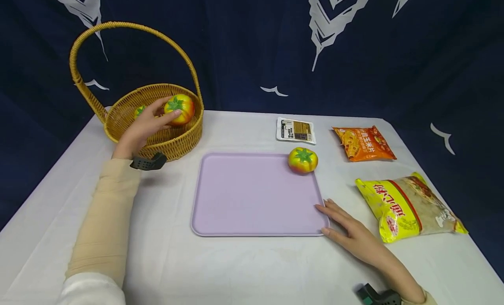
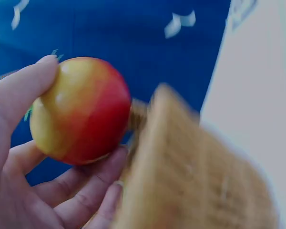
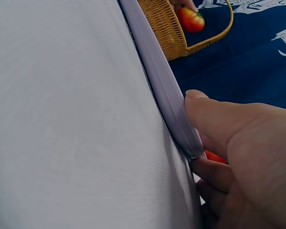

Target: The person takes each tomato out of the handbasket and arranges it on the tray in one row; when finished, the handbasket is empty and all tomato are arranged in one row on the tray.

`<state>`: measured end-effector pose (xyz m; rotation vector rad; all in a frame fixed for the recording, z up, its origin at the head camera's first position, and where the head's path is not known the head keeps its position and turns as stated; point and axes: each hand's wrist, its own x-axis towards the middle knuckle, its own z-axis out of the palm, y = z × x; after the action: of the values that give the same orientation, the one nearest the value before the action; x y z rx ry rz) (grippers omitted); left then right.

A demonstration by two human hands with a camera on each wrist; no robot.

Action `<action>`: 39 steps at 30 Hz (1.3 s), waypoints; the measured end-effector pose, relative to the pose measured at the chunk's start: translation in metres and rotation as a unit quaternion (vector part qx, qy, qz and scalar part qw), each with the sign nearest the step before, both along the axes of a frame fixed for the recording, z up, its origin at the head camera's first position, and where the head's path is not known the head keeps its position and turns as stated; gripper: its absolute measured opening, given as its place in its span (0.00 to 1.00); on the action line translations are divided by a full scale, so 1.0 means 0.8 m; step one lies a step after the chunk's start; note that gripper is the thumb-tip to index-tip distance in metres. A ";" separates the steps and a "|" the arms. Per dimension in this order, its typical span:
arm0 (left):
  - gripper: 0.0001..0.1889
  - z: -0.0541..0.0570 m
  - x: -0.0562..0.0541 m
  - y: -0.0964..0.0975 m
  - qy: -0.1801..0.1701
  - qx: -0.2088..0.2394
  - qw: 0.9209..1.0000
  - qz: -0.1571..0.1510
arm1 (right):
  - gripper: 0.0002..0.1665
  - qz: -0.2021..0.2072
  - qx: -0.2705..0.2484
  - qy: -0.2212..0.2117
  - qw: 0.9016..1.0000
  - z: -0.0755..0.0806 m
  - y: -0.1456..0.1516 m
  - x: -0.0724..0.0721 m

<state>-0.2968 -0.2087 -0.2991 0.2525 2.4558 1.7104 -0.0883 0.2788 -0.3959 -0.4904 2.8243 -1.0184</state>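
Observation:
My left hand (image 1: 143, 123) holds a yellow-red tomato (image 1: 180, 109) with a green leafy top, at the right part of the wicker basket (image 1: 173, 148). In the left wrist view the thumb lies on one side of the tomato (image 2: 81, 112) and the fingers are curled under it, next to the blurred basket rim (image 2: 157, 124). Another tomato (image 1: 139, 111) shows partly inside the basket behind my hand. My right hand (image 1: 354, 235) rests with extended fingers at the right front corner of the lilac tray (image 1: 252, 195); its fingertips touch the rim (image 3: 167, 95).
A third tomato (image 1: 302, 160) sits on the tray's far right corner. Behind the tray lies a small white-and-brown packet (image 1: 296, 131). To the right are an orange snack bag (image 1: 364, 143) and a larger yellow bag (image 1: 409, 208). The basket's tall handle (image 1: 130, 25) arches above it.

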 end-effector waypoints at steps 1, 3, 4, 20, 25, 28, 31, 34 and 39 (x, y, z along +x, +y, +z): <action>0.39 0.002 0.003 0.008 0.011 0.020 1.000 -0.002 | 0.30 -0.001 0.000 0.000 1.000 0.000 0.000 0.001; 0.37 0.007 0.009 0.028 0.026 0.054 0.998 -0.017 | 0.30 -0.001 -0.001 -0.001 1.000 0.000 0.000 0.001; 0.36 0.008 0.012 0.039 0.030 0.071 0.997 -0.030 | 0.30 -0.002 -0.001 0.000 1.000 0.000 0.000 0.001; 0.32 -0.045 0.010 0.219 0.048 -0.065 0.970 -0.230 | 0.30 0.000 0.004 0.002 1.000 0.000 0.005 0.000; 0.33 -0.062 0.010 0.240 0.054 -0.128 0.957 -0.255 | 0.30 0.001 0.005 0.006 1.000 -0.001 0.004 0.002; 0.33 -0.069 0.012 0.245 0.055 -0.148 0.953 -0.259 | 0.30 0.002 0.007 0.010 1.000 -0.001 0.003 0.001; 0.34 -0.072 0.015 0.247 0.061 -0.166 0.950 -0.257 | 0.30 0.002 0.008 0.011 1.000 -0.001 0.003 0.001; 0.35 -0.073 0.017 0.249 0.066 -0.185 0.948 -0.251 | 0.30 0.002 0.007 0.009 1.000 0.000 0.003 0.001; 0.37 -0.073 0.018 0.250 0.077 -0.211 0.947 -0.228 | 0.30 0.002 0.008 0.008 1.000 0.000 0.003 0.001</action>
<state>-0.2823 -0.0089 -0.3572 0.8467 2.5260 0.9872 -0.0875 0.2810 -0.3961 -0.5057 2.8414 -0.9953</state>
